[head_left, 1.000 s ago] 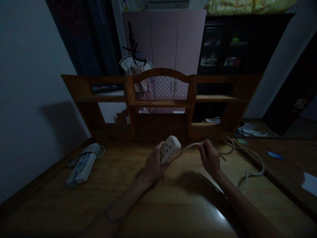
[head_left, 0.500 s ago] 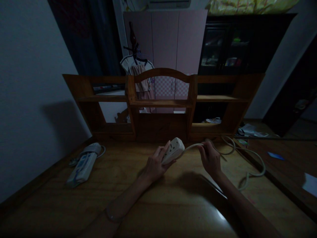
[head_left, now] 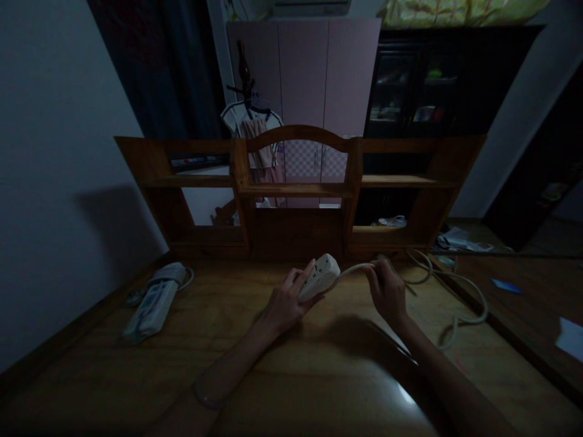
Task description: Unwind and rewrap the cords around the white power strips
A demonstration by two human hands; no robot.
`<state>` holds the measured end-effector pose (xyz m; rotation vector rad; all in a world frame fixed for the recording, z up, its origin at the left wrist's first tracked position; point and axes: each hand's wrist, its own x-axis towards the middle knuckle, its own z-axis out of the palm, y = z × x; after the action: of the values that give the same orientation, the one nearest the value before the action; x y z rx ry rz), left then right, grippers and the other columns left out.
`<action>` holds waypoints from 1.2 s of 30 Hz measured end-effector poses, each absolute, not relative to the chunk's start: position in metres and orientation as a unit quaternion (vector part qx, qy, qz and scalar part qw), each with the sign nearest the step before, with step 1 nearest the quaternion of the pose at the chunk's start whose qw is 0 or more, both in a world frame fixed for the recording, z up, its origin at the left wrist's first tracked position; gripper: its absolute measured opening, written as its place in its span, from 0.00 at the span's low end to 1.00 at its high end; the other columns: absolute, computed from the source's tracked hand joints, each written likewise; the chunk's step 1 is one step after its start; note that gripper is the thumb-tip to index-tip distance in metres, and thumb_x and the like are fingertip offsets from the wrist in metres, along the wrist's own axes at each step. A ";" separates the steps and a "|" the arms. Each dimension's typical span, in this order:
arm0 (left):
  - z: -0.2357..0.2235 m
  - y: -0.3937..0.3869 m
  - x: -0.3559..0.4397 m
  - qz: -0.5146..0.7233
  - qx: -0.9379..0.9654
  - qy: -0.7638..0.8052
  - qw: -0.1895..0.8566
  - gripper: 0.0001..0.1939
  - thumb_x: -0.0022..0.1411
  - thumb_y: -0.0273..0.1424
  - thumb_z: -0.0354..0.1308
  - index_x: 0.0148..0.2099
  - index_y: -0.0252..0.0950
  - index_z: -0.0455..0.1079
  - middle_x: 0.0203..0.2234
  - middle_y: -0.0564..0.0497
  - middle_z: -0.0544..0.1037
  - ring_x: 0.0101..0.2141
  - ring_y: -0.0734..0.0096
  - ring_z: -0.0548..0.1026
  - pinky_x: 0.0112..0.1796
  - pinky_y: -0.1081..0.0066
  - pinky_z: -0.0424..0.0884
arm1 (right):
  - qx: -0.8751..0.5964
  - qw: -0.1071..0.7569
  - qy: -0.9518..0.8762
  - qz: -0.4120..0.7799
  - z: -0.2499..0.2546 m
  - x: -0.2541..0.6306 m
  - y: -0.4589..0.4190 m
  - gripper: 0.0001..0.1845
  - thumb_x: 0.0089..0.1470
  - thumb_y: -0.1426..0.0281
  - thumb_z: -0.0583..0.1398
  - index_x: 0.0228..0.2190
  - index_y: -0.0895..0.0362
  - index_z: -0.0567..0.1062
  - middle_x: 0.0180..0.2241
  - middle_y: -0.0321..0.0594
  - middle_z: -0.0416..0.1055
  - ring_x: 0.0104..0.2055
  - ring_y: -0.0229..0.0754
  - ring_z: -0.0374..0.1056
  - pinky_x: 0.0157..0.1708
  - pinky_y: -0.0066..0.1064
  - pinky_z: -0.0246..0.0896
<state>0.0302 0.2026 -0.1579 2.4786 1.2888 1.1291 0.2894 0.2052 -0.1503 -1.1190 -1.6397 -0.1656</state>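
Note:
My left hand (head_left: 290,297) is wrapped round a white power strip (head_left: 324,274), holding it tilted above the wooden desk (head_left: 291,376). Socket holes show on its upper face; my fingers and palm cover the near end. From its far end a pale cord (head_left: 353,267) arches across to my right hand (head_left: 386,290), which pinches it between thumb and fingers. Beyond that hand the cord lies in loose loops on the right part of the desk. A second power strip (head_left: 152,309), its cord bundled at the far end, rests on the desk at the left.
Along the desk's back edge stands a wooden shelf unit (head_left: 296,190). A wall (head_left: 54,182) borders the left side. Over the right edge, a lower brown surface (head_left: 528,309) carries a blue card (head_left: 506,286) and a white sheet (head_left: 570,337).
The power strip has turned very slightly in my left hand's grip, its socket face showing a little less. My right hand stays put on the cord.

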 end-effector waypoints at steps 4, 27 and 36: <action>-0.160 0.204 0.030 0.381 0.819 0.423 0.068 0.40 0.59 0.46 0.57 0.68 0.49 0.41 0.46 0.47 0.67 0.42 0.65 0.71 0.41 0.66 0.71 | -0.471 0.544 -0.691 -0.069 -0.151 0.289 0.207 0.08 0.61 0.64 0.56 0.35 0.56 0.67 0.28 0.35 0.66 0.27 0.37 0.64 0.29 0.27 0.55; -0.160 0.199 0.033 0.393 0.815 0.419 0.078 0.40 0.59 0.34 0.56 0.68 0.47 0.41 0.49 0.47 0.66 0.43 0.66 0.70 0.44 0.67 0.70 | -0.479 0.540 -0.688 -0.073 -0.150 0.288 0.205 0.08 0.62 0.64 0.54 0.36 0.56 0.67 0.27 0.35 0.65 0.26 0.37 0.62 0.28 0.27 0.54; -0.161 0.198 0.034 0.397 0.810 0.423 0.078 0.40 0.59 0.34 0.57 0.68 0.47 0.41 0.49 0.47 0.66 0.43 0.65 0.71 0.44 0.65 0.70 | -0.469 0.537 -0.698 -0.065 -0.147 0.288 0.205 0.08 0.63 0.64 0.53 0.36 0.56 0.67 0.28 0.37 0.66 0.27 0.39 0.63 0.30 0.29 0.55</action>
<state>0.0341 0.1982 -0.1613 2.4266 1.2677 1.1898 0.2879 0.2047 -0.1474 -1.1152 -1.6623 -0.1535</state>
